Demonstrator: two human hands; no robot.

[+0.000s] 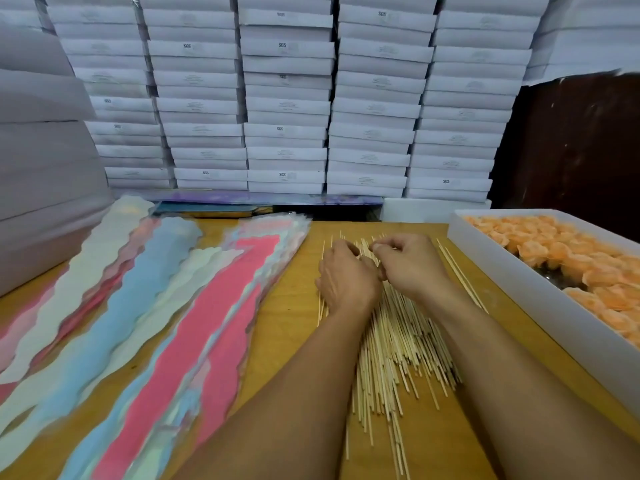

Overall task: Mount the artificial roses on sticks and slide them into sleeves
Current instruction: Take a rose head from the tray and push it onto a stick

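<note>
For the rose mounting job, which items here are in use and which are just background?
Job: wooden sticks, orange artificial roses in white tray, coloured sleeves, left hand, right hand.
Background: stacked white boxes, wooden table.

text: "SGS" | on: stacked white boxes (282,45) | several labels

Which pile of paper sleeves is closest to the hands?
The bright pink pile, lying just left of the left hand. The blue pile and the white pile lie farther left.
</note>
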